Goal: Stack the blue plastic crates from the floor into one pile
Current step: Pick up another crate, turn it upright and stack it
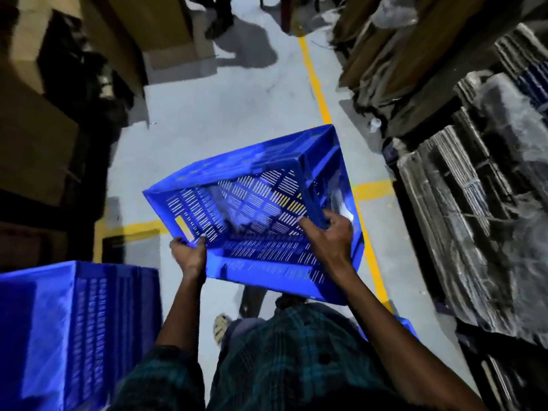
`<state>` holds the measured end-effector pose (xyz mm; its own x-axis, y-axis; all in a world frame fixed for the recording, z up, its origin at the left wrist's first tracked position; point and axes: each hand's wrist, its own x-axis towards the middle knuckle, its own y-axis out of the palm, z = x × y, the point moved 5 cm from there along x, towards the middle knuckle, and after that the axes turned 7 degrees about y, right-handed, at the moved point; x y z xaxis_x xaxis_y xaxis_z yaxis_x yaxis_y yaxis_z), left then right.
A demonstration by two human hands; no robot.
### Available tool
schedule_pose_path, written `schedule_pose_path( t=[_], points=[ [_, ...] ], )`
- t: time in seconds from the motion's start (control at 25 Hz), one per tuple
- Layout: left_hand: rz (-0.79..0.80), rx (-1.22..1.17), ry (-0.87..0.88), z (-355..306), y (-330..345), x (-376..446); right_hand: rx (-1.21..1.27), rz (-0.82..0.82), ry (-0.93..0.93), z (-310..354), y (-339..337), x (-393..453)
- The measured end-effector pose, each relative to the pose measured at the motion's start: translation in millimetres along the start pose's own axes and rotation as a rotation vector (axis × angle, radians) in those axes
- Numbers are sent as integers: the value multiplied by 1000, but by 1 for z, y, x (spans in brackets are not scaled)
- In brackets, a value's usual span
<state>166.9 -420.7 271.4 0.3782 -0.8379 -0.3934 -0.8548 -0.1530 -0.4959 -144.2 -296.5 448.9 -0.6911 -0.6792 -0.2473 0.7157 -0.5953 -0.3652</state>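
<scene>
A blue slotted plastic crate [255, 209] hangs tilted in the air over the grey floor, its open side turned toward me. My left hand [189, 256] grips its near left corner at the rim. My right hand [326, 235] holds the rim on the right side, fingers curled over the edge. A pile of blue crates [74, 321] stands at the lower left, blurred, close beside my left arm. A further bit of blue crate [406, 327] shows behind my right forearm, mostly hidden.
Cardboard boxes [35, 137] tower on the left. Bundled flat cardboard stacks [474, 218] line the right side. Yellow floor lines [317, 84] mark the aisle. Another person's legs [222, 16] stand at the far end of the aisle.
</scene>
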Motion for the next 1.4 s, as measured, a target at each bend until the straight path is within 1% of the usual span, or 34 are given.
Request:
schedule_pose_path(
  t=[0.08, 0.16, 0.24, 0.32, 0.4, 0.48, 0.52, 0.6, 0.64, 0.76, 0.88, 1.0, 1.16, 1.28, 1.4],
  points=[
    [-143, -35, -43, 15, -49, 17, 18, 76, 1, 7, 25, -17],
    [-205, -40, -75, 28, -94, 27, 10, 124, -8, 11, 46, -31],
    [-220, -37, -120, 49, -140, 33, 0, 178, -28, 16, 68, -50],
    [-209, -103, -134, 76, -178, 36, 10, 231, -30, 18, 89, -73],
    [-198, -219, -120, 99, -216, 35, 30, 282, -18, 21, 107, -105],
    [-248, -365, -124, 126, -256, 45, 68, 320, 6, 22, 120, -132],
    [-289, -412, -136, 142, -281, 53, 76, 336, 5, 25, 129, -146],
    [-381, -432, -157, 169, -332, 64, 93, 353, -2, 28, 146, -166],
    [-429, -448, -156, 171, -356, 59, 100, 363, 2, 28, 155, -173],
    [-576, -503, -45, 164, -417, 40, 104, 392, 18, 32, 185, -191],
    [-646, -499, 26, 173, -461, 26, 108, 414, -10, 39, 212, -200],
    [-721, -541, 39, 187, -502, 4, 73, 486, -88, 51, 251, -210],
    [-824, -584, -20, 218, -536, -29, 14, 599, -128, 57, 305, -225],
    [-895, -649, -78, 246, -544, -58, 23, 729, -93, 66, 344, -235],
    [-1000, -651, -172, 264, -545, -82, -83, 852, -146, 88, 395, -236]
  ],
)
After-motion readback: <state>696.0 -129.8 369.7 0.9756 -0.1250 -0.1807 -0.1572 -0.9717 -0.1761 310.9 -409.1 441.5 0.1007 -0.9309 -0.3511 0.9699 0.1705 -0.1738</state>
